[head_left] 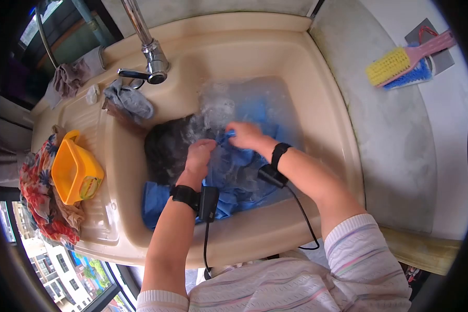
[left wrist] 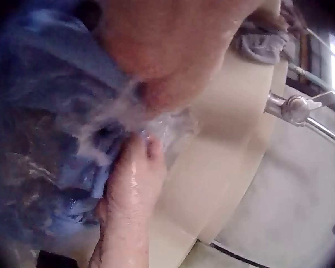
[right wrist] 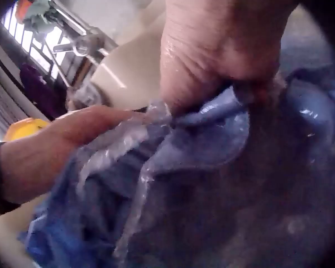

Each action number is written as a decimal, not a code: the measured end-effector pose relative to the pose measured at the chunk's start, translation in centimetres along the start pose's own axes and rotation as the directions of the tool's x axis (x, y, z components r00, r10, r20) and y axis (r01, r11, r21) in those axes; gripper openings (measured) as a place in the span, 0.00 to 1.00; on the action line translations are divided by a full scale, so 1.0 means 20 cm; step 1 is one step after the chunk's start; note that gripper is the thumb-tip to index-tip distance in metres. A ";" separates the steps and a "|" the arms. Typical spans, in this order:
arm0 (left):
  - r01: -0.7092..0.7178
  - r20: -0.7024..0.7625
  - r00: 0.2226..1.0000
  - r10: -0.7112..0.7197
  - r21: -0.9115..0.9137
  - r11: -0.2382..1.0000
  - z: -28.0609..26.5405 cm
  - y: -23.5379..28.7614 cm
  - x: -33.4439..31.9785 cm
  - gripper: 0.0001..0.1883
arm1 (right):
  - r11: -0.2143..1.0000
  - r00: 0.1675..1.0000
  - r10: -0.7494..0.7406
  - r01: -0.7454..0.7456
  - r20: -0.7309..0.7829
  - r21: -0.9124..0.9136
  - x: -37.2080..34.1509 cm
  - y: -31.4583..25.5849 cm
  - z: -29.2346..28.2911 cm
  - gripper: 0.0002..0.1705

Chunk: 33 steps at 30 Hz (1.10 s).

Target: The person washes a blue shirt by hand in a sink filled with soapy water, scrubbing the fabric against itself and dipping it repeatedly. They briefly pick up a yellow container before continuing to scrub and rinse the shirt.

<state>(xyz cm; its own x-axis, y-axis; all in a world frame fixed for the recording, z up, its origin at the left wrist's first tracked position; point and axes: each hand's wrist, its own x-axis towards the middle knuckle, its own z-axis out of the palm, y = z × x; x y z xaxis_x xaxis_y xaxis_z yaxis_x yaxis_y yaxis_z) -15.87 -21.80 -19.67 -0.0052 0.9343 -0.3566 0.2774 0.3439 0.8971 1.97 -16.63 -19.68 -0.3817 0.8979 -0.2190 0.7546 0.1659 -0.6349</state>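
A wet blue garment (head_left: 234,156) lies partly in the cloudy, soapy water of the basin, and a fold of it is stretched between both hands. My right hand (head_left: 244,135) grips that fold from the right. Close beside it, my left hand (head_left: 199,157) pinches the same cloth (right wrist: 201,139), its fingertips partly hidden. Water streams off the blue cloth in the right wrist view. Dark cloth (head_left: 167,143) is soaking to the left of the hands, with suds (head_left: 215,112) behind.
The beige sink (head_left: 330,130) surrounds the hands, with a chrome faucet (head_left: 156,62) at the back. On the left ledge are a yellow plastic container (head_left: 70,169), patterned cloth (head_left: 36,182) and a grey rag (head_left: 130,99). Scrub brushes (head_left: 392,66) hang on the right wall.
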 end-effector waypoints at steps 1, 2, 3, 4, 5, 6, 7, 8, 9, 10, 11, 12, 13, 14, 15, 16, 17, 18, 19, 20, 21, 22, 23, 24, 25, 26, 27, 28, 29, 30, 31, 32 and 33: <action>0.220 0.031 0.974 -0.226 -0.391 0.894 -0.01 0.04 -0.03 0.12 | 0.995 0.998 0.058 -0.056 0.019 -0.080 0.01 0.09 -0.02 0.20; 0.178 0.027 0.983 -0.184 -0.413 0.893 -0.04 0.07 -0.07 0.16 | 0.995 0.998 0.057 -0.055 0.023 -0.083 0.00 0.15 -0.03 0.20; 0.176 0.025 0.983 -0.182 -0.420 0.890 -0.05 0.01 -0.04 0.16 | 0.988 0.986 0.148 -0.151 -0.076 -0.038 0.00 0.21 -0.04 0.24; 0.222 0.041 0.973 -0.228 -0.437 0.871 -0.06 -0.02 -0.02 0.17 | 0.970 0.955 0.242 -0.242 -0.170 0.017 -0.01 0.20 -0.07 0.28; 0.269 0.061 0.961 -0.271 -0.450 0.851 -0.06 -0.05 0.00 0.19 | 0.970 0.955 0.243 -0.244 -0.172 0.013 -0.03 0.18 -0.05 0.28; 0.270 0.065 0.960 -0.271 -0.452 0.850 -0.05 -0.09 0.01 0.19 | 0.974 0.980 0.186 -0.194 -0.076 -0.113 -0.06 0.14 -0.01 0.29; 0.282 0.096 0.958 -0.269 -0.462 0.841 -0.03 -0.03 -0.02 0.19 | 0.964 0.990 0.140 -0.130 0.026 -0.231 -0.09 0.09 0.00 0.31; 0.292 0.124 0.956 -0.266 -0.471 0.832 -0.02 0.02 -0.04 0.20 | 0.966 0.982 0.133 -0.098 0.135 -0.241 -0.12 0.02 -0.02 0.28; 0.292 0.125 0.956 -0.265 -0.470 0.833 -0.02 0.02 -0.04 0.20 | 0.966 0.982 0.134 -0.099 0.133 -0.241 -0.11 0.05 -0.03 0.28; 0.310 0.134 0.950 -0.281 -0.480 0.820 -0.02 0.02 -0.03 0.21 | 0.962 0.978 0.152 -0.114 0.140 -0.248 -0.08 0.12 -0.03 0.24; 0.328 0.141 0.944 -0.298 -0.490 0.807 -0.02 0.01 -0.02 0.21 | 0.959 0.975 0.168 -0.127 0.148 -0.255 -0.06 0.13 -0.04 0.20; 0.325 0.139 0.945 -0.296 -0.490 0.809 -0.02 -0.02 0.01 0.21 | 0.942 0.960 0.269 -0.244 0.083 -0.229 -0.04 0.13 -0.02 0.16; 0.343 0.169 0.938 -0.301 -0.551 0.761 0.00 -0.08 0.05 0.17 | 0.942 0.960 0.269 -0.244 0.083 -0.229 -0.04 0.09 -0.01 0.16; 0.362 0.200 0.931 -0.305 -0.609 0.706 0.00 -0.08 0.05 0.14 | 0.990 0.990 0.138 -0.137 0.010 -0.021 -0.07 0.02 -0.02 0.17; 0.366 0.204 0.930 -0.307 -0.612 0.702 0.02 -0.10 0.05 0.14 | 0.985 0.996 0.022 -0.007 -0.087 0.174 -0.09 -0.05 -0.03 0.19; 0.329 0.157 0.943 -0.293 -0.563 0.758 0.04 -0.06 0.02 0.14 | 0.966 0.996 -0.021 0.042 -0.085 0.254 -0.11 -0.15 -0.06 0.18; 0.289 0.108 0.956 -0.273 -0.509 0.811 0.05 -0.04 0.00 0.15 | 0.938 0.994 -0.068 0.094 -0.089 0.332 -0.12 -0.24 -0.08 0.18; 0.288 0.106 0.956 -0.274 -0.511 0.810 0.05 -0.07 0.01 0.15 | 0.938 0.994 -0.070 0.095 -0.087 0.332 -0.14 -0.31 -0.09 0.18; 0.261 0.119 0.965 -0.235 -0.544 0.797 0.05 -0.12 0.02 0.17 | 0.921 0.982 -0.135 0.173 -0.132 0.349 -0.16 -0.37 -0.09 0.17; 0.235 0.134 0.972 -0.194 -0.577 0.782 0.05 -0.10 0.01 0.19 | 0.898 0.964 -0.196 0.249 -0.179 0.361 -0.17 -0.41 -0.07 0.17; 0.235 0.136 0.972 -0.191 -0.577 0.782 0.04 -0.08 0.00 0.19 | 0.895 0.957 -0.220 0.275 -0.190 0.351 -0.19 -0.44 -0.05 0.16; 0.160 0.099 0.983 -0.154 -0.056 0.986 0.01 0.04 -0.06 0.18 | 0.897 0.948 -0.240 0.299 -0.209 0.326 -0.17 -0.42 -0.02 0.16; 0.047 0.083 0.992 -0.100 0.485 0.873 0.00 0.12 -0.09 0.16 | 0.897 0.937 -0.264 0.325 -0.227 0.301 -0.14 -0.37 0.04 0.16; -0.072 0.106 0.994 -0.005 0.709 0.702 0.04 0.07 -0.08 0.14 | 0.943 0.957 -0.229 0.264 -0.179 0.202 -0.11 -0.29 0.07 0.16; 0.120 -0.011 0.989 -0.146 0.637 0.761 0.08 0.09 -0.07 0.15 | 0.975 0.973 -0.186 0.200 -0.136 0.100 -0.08 -0.19 0.08 0.16; 0.059 0.054 0.992 -0.115 0.603 0.796 0.08 0.13 -0.08 0.18 | 0.994 0.995 -0.096 0.095 -0.021 -0.050 -0.07 -0.10 0.09 0.17; 0.001 0.118 0.990 -0.081 0.561 0.828 0.07 0.16 -0.10 0.22 | 0.990 0.997 -0.079 0.080 0.014 -0.112 -0.08 -0.02 0.08 0.18; 0.007 0.111 0.990 -0.082 0.557 0.830 0.05 0.15 -0.08 0.22 | 0.990 0.995 -0.101 0.101 0.007 -0.101 -0.09 0.04 0.06 0.19; 0.008 0.097 0.993 -0.067 0.512 0.859 0.03 0.13 -0.07 0.22 | 0.989 0.995 -0.103 0.104 0.015 -0.105 -0.09 0.10 0.04 0.19; 0.006 0.085 0.995 -0.051 0.465 0.885 0.02 0.11 -0.06 0.23 | 0.994 0.999 0.002 -0.006 -0.037 -0.106 -0.09 0.16 0.02 0.20; 0.005 0.085 0.995 -0.050 0.461 0.887 0.01 0.08 -0.06 0.23 | 0.988 0.990 0.108 -0.117 -0.093 -0.100 -0.10 0.18 0.00 0.21; 0.010 0.083 0.995 -0.059 0.496 0.868 -0.01 0.06 -0.07 0.23 | 0.988 0.990 0.107 -0.117 -0.095 -0.102 -0.10 0.18 0.00 0.21; 0.013 0.082 0.994 -0.066 0.531 0.847 -0.02 0.05 -0.07 0.24 | 0.976 0.977 0.183 -0.194 -0.109 -0.100 -0.10 0.17 0.01 0.21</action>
<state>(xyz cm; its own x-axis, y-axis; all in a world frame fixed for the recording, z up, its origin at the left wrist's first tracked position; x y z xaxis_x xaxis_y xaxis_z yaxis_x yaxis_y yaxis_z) -16.04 -22.76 -18.19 0.0550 0.8987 -0.4351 0.7450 0.2532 0.6172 5.22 -17.93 -21.51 -0.1763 0.9522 -0.2493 0.8641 0.0284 -0.5026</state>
